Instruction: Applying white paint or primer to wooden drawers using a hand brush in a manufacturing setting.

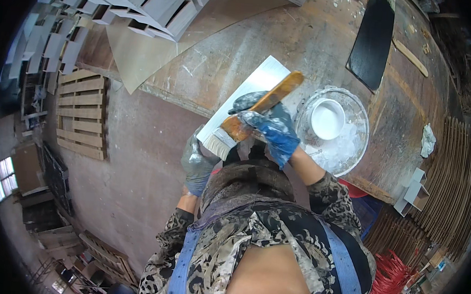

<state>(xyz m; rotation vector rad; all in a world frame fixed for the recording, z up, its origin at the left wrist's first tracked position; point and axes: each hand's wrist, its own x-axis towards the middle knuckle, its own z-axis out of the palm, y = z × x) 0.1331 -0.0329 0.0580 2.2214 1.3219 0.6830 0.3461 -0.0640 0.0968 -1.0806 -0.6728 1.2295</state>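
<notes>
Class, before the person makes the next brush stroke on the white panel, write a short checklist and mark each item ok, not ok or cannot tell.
1. Right hand grips the brush handle: ok.
2. Left hand steadies the white panel at its near end: ok.
3. Bristles loaded with paint: cannot tell.
4. Paint bowl within reach beside the panel: ok.
5. Both hands gloved: ok.

Paint-smeared blue glove on right hand (273, 129), grey on left hand (196, 163); leopard-print sleeves, blue straps.
</notes>
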